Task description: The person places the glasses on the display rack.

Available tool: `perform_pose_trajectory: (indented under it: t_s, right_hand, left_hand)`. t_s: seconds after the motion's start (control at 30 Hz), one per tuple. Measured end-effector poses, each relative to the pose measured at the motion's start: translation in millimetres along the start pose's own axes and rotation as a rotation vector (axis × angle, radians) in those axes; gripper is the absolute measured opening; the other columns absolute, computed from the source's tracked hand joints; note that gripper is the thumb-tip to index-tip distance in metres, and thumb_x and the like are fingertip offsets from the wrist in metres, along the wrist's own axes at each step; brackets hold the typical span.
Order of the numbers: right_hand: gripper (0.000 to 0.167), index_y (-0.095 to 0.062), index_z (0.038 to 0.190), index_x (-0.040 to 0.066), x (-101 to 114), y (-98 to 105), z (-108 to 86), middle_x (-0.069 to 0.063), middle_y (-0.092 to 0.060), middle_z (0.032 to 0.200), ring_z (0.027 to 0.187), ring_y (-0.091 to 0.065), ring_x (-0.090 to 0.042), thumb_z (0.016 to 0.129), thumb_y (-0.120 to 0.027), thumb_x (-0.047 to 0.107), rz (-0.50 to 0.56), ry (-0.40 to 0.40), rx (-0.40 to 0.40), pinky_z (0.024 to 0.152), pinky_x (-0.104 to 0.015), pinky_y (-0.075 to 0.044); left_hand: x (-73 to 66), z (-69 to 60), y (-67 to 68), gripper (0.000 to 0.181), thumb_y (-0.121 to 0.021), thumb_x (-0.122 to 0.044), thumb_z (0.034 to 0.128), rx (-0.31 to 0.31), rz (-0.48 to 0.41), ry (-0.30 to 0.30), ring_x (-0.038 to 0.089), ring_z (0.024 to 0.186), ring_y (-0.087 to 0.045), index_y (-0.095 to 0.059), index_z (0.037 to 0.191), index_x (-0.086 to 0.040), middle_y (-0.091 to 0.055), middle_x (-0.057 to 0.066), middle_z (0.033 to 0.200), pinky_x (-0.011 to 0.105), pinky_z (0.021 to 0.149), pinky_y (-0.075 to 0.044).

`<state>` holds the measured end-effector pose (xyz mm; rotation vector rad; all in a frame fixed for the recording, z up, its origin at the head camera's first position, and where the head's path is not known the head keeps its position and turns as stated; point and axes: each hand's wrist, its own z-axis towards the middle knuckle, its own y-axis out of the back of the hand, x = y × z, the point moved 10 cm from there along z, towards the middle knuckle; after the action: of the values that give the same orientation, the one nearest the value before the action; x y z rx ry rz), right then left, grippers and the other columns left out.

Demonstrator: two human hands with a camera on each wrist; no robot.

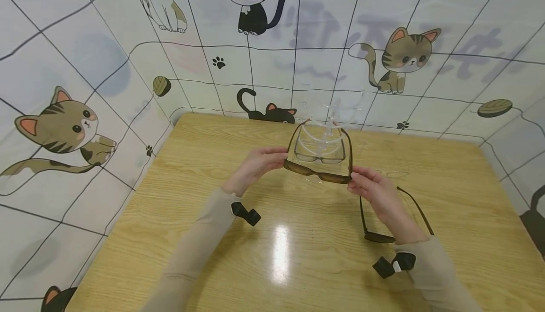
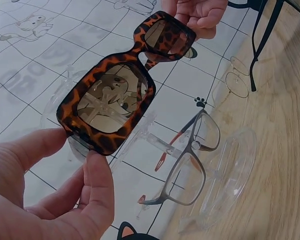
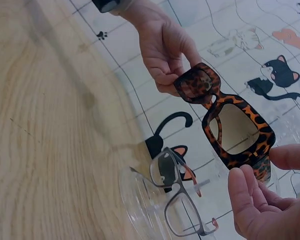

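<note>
Both hands hold a pair of tortoiseshell sunglasses (image 2: 110, 100) by its outer corners, lenses toward the person and temples pointing away. The left hand (image 1: 265, 163) pinches one corner between thumb and fingers. At the other corner, the right hand (image 1: 374, 191) does the same. Behind the sunglasses stands a clear plastic glasses stand (image 1: 329, 130) with curved arms. On its lower part sits a pair of grey-framed eyeglasses (image 3: 177, 192), below the sunglasses in the wrist views. Whether the sunglasses touch the stand cannot be told.
Black-framed glasses (image 1: 379, 238) lie on the wooden table (image 1: 298, 241), partly hidden by the right hand and forearm. Thin wire-framed glasses (image 2: 236, 82) lie farther back on the right. A cat-patterned cloth (image 1: 272, 61) hangs behind the table and along its sides.
</note>
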<state>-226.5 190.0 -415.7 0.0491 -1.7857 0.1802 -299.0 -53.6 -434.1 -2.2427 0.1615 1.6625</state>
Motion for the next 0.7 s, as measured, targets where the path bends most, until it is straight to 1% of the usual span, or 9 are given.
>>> perform_pose_trajectory:
  t_s: [0.13,0.23,0.37,0.5,0.6,0.7]
  right_hand:
    - [0.046,-0.039,0.129,-0.009,1.6,8.0,7.0,0.003,-0.061,0.084,0.077,-0.062,-0.008,0.095,-0.057,0.016,0.033,0.003,-0.003,0.076,-0.019,-0.053]
    - [0.047,-0.038,0.13,-0.01,5.3,12.7,12.6,0.003,-0.06,0.085,0.077,-0.061,-0.008,0.095,-0.056,0.017,0.021,0.012,-0.006,0.076,-0.019,-0.053]
    - [0.052,-0.033,0.134,-0.012,10.5,17.3,22.0,0.002,-0.059,0.088,0.079,-0.061,-0.008,0.096,-0.055,0.017,0.022,0.012,-0.01,0.078,-0.019,-0.052]
    - [0.055,-0.031,0.135,-0.012,14.0,21.6,33.3,0.001,-0.059,0.089,0.079,-0.061,-0.009,0.095,-0.057,0.016,0.066,-0.001,-0.02,0.078,-0.019,-0.052]
    - [0.05,-0.035,0.132,-0.009,15.9,24.4,41.3,0.001,-0.06,0.088,0.079,-0.061,-0.01,0.094,-0.057,0.015,0.09,-0.011,-0.03,0.078,-0.02,-0.053]
    - [0.043,-0.039,0.128,-0.005,18.2,26.9,47.9,0.001,-0.06,0.088,0.079,-0.061,-0.009,0.095,-0.057,0.015,0.086,-0.016,-0.04,0.079,-0.019,-0.053]
  left_hand:
    - [-0.4,7.5,-4.0,0.037,-0.06,-0.005,0.0911,-0.016,-0.014,-0.008,0.014,0.091,-0.061,-0.054,0.126,0.008,-0.051,0.022,0.13,0.029,0.089,-0.05]
    - [-0.9,13.4,-5.3,0.037,-0.061,-0.005,0.0906,-0.042,-0.034,-0.008,0.014,0.088,-0.061,-0.055,0.124,0.007,-0.056,0.018,0.124,0.029,0.089,-0.05]
    - [-3.2,21.7,-7.0,0.036,-0.062,-0.006,0.0901,-0.07,-0.067,-0.01,0.013,0.083,-0.061,-0.056,0.123,0.008,-0.058,0.019,0.119,0.027,0.088,-0.05]
    - [-6.2,30.4,-6.1,0.036,-0.062,-0.004,0.0897,-0.105,-0.12,-0.009,0.012,0.08,-0.062,-0.056,0.123,0.008,-0.057,0.021,0.123,0.025,0.083,-0.052]
    - [-8.0,36.4,-4.6,0.036,-0.062,-0.002,0.0891,-0.136,-0.161,-0.003,0.011,0.08,-0.062,-0.057,0.123,0.006,-0.056,0.02,0.126,0.023,0.079,-0.052]
    - [-9.8,42.1,-3.9,0.037,-0.062,-0.002,0.089,-0.158,-0.175,-0.004,0.01,0.081,-0.062,-0.056,0.124,0.006,-0.054,0.019,0.128,0.023,0.081,-0.052]
